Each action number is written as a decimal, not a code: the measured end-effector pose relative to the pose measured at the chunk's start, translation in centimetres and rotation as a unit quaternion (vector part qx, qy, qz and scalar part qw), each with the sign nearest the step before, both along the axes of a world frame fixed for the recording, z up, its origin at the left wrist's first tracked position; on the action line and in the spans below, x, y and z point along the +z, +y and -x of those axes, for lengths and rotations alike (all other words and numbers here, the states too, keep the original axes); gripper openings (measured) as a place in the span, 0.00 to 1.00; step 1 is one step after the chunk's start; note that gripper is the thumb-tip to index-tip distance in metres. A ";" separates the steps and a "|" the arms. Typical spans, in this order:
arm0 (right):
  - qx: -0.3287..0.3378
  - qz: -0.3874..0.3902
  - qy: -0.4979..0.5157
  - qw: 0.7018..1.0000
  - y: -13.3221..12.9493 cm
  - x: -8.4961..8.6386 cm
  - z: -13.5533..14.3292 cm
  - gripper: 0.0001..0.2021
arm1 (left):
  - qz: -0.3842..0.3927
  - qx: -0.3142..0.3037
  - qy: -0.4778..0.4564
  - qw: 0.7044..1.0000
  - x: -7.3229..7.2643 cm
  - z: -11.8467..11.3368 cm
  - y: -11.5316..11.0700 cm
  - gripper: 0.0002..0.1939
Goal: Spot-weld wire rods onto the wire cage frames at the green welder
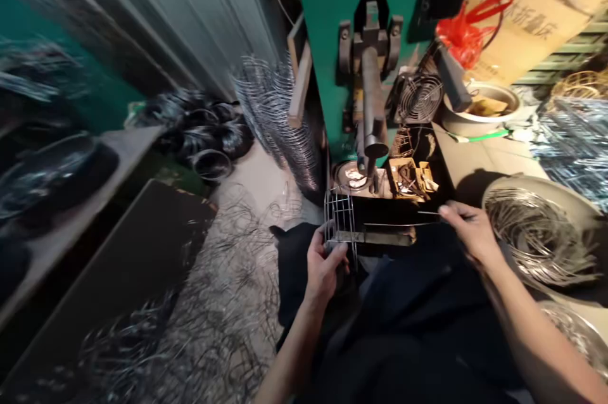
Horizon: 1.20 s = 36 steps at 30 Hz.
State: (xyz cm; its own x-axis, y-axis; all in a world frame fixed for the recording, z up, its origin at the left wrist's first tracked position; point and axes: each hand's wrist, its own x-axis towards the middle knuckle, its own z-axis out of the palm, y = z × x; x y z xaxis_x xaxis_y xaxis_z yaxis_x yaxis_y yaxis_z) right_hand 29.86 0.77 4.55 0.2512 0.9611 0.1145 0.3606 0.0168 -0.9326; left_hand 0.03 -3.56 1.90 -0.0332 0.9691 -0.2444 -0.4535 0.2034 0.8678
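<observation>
Head view: a small wire frame (351,217) stands up from the fingers of the left hand (327,261), which close around its lower part, thumb on the near side. A thin wire (430,213) points from the right hand (468,227) toward the frame, its tip apart from it; thumb and forefinger appear pinched on its end. The frame looks light and springy, its smooth bars perhaps slippery, so crossings near the bottom should give the firmest hold. The wire probably bends easily and is best pinched near one end. The left forearm rises steeply from below its fingers; the right reaches in slantwise, palm facing largely down. Beyond the left fingertips stands a green machine (313,30); right of the right fingers, a basin (563,194) holds loose wires (536,246).
</observation>
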 end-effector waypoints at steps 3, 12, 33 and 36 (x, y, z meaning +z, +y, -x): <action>0.022 0.008 0.014 1.000 1.1 -0.7 1.1 0.29 | 0.002 -0.005 -0.011 1.000 0.3 -0.9 0.3 0.36; 0.089 0.009 -0.003 0.996 2.9 0.0 4.2 0.29 | -0.013 -0.021 0.021 0.999 -0.3 -1.8 1.2 0.35; 0.110 0.000 -0.048 0.993 7.0 -1.7 4.7 0.27 | -0.029 0.012 0.050 0.998 -1.7 -3.9 5.8 0.35; 0.104 -0.004 -0.053 0.993 7.8 -1.9 4.5 0.27 | -0.032 0.015 0.051 0.998 -1.6 -4.2 6.6 0.34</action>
